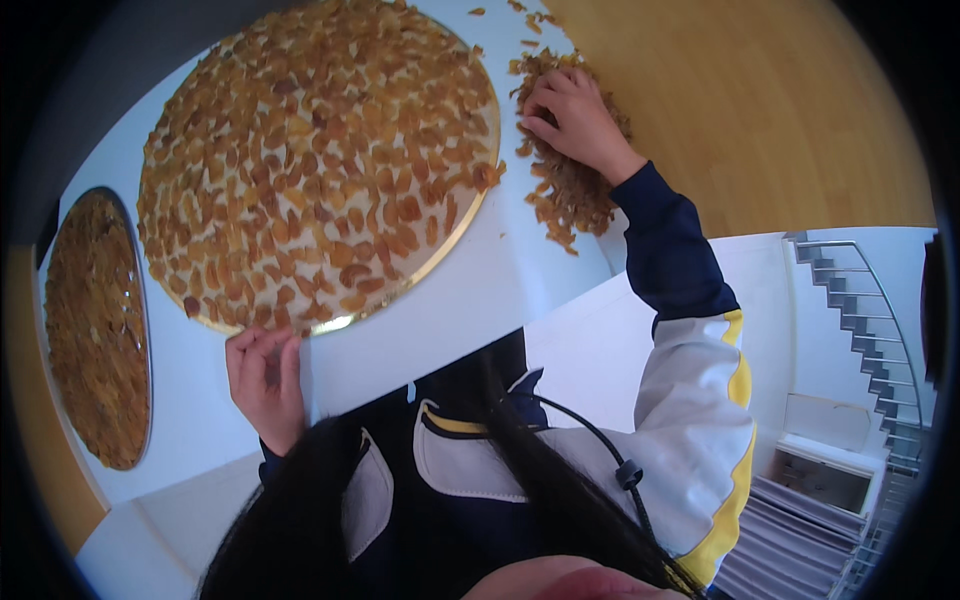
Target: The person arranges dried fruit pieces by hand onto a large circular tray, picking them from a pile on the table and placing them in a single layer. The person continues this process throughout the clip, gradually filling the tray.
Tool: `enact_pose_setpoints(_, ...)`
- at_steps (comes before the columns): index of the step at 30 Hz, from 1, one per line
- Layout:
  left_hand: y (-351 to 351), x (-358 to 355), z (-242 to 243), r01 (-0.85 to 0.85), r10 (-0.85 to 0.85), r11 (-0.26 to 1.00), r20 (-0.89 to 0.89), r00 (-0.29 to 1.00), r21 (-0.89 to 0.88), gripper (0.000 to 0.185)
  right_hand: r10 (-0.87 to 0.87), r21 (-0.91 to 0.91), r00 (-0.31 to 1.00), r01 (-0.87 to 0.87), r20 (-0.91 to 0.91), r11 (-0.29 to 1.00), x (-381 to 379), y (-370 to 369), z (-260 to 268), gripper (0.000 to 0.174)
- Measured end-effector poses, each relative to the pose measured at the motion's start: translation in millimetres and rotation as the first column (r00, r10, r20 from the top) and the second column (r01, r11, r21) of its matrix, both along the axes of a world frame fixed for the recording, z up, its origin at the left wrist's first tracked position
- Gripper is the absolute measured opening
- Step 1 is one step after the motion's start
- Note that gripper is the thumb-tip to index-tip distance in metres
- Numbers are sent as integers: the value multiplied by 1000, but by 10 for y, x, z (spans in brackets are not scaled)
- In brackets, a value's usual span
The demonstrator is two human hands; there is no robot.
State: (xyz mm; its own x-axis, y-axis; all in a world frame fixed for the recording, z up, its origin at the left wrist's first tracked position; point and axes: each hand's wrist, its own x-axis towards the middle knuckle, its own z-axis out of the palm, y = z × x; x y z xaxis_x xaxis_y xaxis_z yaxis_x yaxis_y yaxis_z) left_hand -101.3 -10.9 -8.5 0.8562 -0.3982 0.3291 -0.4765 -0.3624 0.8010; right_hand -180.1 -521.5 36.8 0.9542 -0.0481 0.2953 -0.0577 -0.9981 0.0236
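Note:
A large round tray [459, 238] with a gold rim and pale surface lies on the white table, covered with a loose layer of amber-brown dried pieces [300, 161], possibly dried fruit. My left hand [266, 382] is at the tray's near rim, its bent fingertips by the pieces there. Whether it pinches one cannot be made out. To the right of the tray, my right hand [574, 120] rests over a heap of similar dried pieces [574, 191]. Its fingers curl down, with thumb and forefinger close together; anything between them is too small to tell.
Another round tray [101, 330], thickly filled with brown pieces, stands at the left. The white table [442, 300] has its near edge at my body. Loose pieces [532, 22] lie beyond the heap. Wooden flooring [780, 112], a staircase [870, 330] and a grey curtain [795, 540] appear rightward.

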Motion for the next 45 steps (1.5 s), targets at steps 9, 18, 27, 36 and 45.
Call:
enact_pose_setpoints(9,12,-46,72,-33,32,999,39,999,13,19,-106,62,991,102,75,993,-35,476,146,11)
enact_pose_setpoints(18,-5,-31,86,10,-10,1000,84,996,2,21,39,673,993,-103,110,732,-358,2184,-8,9)
enact_pose_setpoints(27,-2,-47,73,8,-8,1000,101,995,1,20,17,552,986,-108,167,827,-268,2311,-137,12)
enact_pose_setpoints(36,-7,-58,33,-13,13,1000,66,998,-4,19,-88,531,951,-88,297,843,-369,2033,-140,10)
enact_pose_setpoints(45,-123,-341,30,31,-37,999,207,978,33,26,-397,406,874,266,280,874,-751,1166,-152,8)
